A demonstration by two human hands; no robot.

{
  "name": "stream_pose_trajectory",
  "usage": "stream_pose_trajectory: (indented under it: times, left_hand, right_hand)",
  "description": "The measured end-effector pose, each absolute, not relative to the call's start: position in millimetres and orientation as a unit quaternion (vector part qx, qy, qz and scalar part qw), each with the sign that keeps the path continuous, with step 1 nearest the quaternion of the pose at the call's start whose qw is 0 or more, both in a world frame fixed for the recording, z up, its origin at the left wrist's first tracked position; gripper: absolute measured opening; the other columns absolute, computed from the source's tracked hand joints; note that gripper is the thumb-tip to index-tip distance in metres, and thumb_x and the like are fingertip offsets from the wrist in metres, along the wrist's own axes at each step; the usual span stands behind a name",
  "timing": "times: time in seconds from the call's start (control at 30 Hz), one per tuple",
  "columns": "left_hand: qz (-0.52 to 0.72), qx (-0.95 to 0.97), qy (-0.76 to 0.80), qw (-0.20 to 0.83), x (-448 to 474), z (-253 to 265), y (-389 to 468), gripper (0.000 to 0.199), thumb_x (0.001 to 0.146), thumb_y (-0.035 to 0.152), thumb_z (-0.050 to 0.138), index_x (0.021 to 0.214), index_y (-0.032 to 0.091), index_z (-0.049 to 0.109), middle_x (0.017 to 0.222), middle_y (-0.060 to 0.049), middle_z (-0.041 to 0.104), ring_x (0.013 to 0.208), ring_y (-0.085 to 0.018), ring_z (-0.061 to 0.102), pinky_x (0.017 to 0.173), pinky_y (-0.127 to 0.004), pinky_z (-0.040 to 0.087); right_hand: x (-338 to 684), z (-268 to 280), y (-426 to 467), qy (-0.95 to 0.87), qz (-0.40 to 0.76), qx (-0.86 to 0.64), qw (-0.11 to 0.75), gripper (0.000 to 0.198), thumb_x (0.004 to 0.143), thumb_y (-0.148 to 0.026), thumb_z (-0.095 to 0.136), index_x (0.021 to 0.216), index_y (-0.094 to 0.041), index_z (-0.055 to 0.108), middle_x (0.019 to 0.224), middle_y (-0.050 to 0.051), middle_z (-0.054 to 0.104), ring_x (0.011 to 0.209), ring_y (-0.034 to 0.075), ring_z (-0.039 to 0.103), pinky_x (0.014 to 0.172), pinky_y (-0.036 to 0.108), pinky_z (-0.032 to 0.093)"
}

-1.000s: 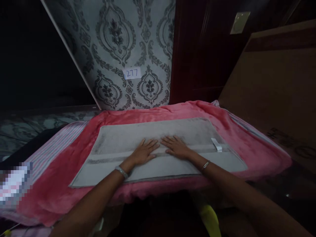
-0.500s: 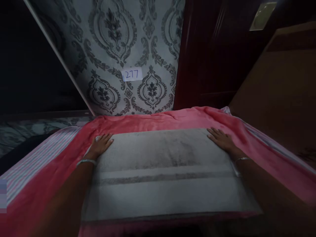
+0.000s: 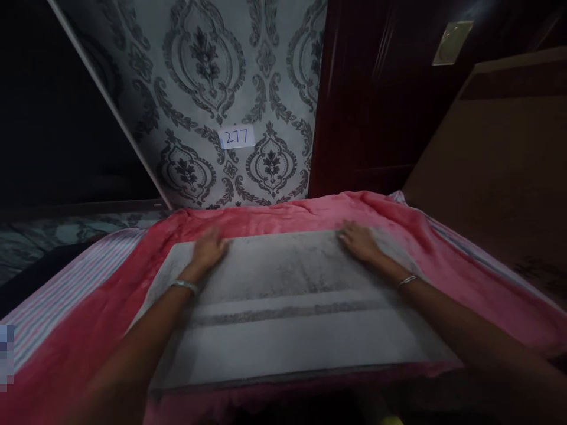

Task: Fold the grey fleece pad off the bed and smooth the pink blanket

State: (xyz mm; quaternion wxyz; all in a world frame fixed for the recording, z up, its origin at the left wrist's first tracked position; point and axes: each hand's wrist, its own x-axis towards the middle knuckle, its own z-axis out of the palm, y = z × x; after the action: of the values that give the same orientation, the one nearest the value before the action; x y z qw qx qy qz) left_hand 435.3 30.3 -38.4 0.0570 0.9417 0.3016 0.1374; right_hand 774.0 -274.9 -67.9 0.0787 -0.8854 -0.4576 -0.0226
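A grey towel (image 3: 283,265) with a darker band across it lies flat, spread in front of me on a red-pink plush blanket (image 3: 283,217). My left hand (image 3: 209,248) rests at the towel's far edge, left of centre, its thumb apart from the blurred fingers. Over the same edge, on the right, is my right hand (image 3: 359,241), fingers reaching forward and slightly bent. Both hands look open and touch the towel from above. Motion smears the fingertips. A bracelet circles each wrist.
Patterned wallpaper (image 3: 204,71) with a paper label (image 3: 237,136) reading 277 rises behind the blanket. A dark screen-like panel (image 3: 66,118) stands left, a dark red wooden panel (image 3: 354,118) and a brown board (image 3: 500,153) right. Striped cloth (image 3: 84,277) shows at the left.
Both my hands have moved inward along the towel's far edge, away from its two corners and closer together. The towel remains flat in about the same place.
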Motion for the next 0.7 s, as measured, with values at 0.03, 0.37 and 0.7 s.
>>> stream_pose_trajectory:
  times: [0.03,0.37,0.7]
  left_hand:
    - [0.122,0.954,0.268,0.063,451,-46,17,0.047,0.105,0.036,0.046,0.144,0.012,0.056,0.154,-0.019,0.052,0.144,-0.031,0.047,0.122,-0.049,0.037]
    - [0.031,0.988,0.13,0.073,510,-103,-35,0.07,0.103,0.059,0.033,0.162,0.022,0.036,0.17,-0.012,0.029,0.159,-0.028,0.022,0.13,-0.054,0.015]
    - [-0.026,0.909,0.415,0.018,353,-66,123,0.057,0.106,0.035,0.035,0.16,0.019,0.038,0.169,-0.014,0.032,0.159,-0.029,0.022,0.126,-0.057,0.014]
  right_hand:
    - [749,-72,-256,-0.503,-0.018,-0.86,0.082,0.055,0.107,-0.038,0.032,0.159,-0.025,0.044,0.169,0.005,0.033,0.156,0.028,0.028,0.126,0.051,0.025]
    - [699,-116,-192,-0.676,0.021,-0.733,0.077,0.063,0.106,-0.051,0.032,0.164,-0.027,0.033,0.171,0.005,0.026,0.159,0.025,0.021,0.129,0.052,0.016]
    - [882,-125,-312,-0.426,0.009,-0.903,0.044,0.061,0.105,-0.051,0.026,0.163,-0.035,0.035,0.17,0.005,0.03,0.157,0.031,0.026,0.122,0.066,0.025]
